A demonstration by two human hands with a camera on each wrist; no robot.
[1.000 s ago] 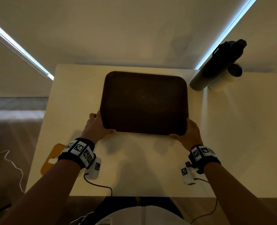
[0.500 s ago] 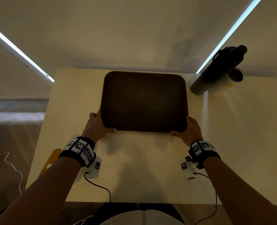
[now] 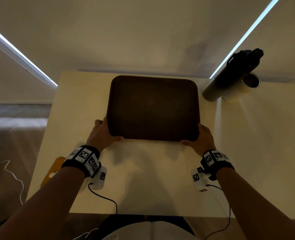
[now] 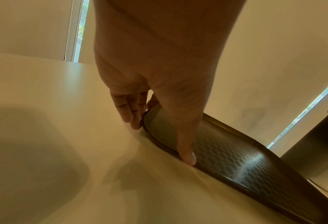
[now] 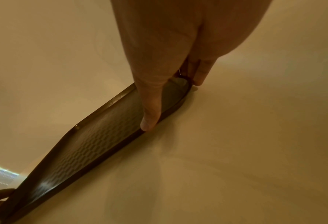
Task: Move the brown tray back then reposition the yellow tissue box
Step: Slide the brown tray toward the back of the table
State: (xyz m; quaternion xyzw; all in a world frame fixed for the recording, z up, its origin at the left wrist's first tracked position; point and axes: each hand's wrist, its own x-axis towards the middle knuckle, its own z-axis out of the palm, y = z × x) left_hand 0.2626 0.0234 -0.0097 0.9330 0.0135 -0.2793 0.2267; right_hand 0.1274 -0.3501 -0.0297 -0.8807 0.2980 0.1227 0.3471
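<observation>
Fingers (image 4: 123, 107) on side edges, thumbs along near rim, brown tray (image 3: 153, 108) gripped — left hand (image 3: 100, 134), right hand (image 3: 203, 137).

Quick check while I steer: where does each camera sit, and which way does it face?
Head: worn on the head, facing forward and down at the table and brown tray; both forearms show, left hand and right hand holding the tray's near corners.
Left wrist: on the left wrist, looking along the hand; left thumb lies over the tray's near rim.
Right wrist: on the right wrist, looking along the hand; right thumb on the rim.
Shared: both wrist views see the tray's near rim, from opposite ends.
</observation>
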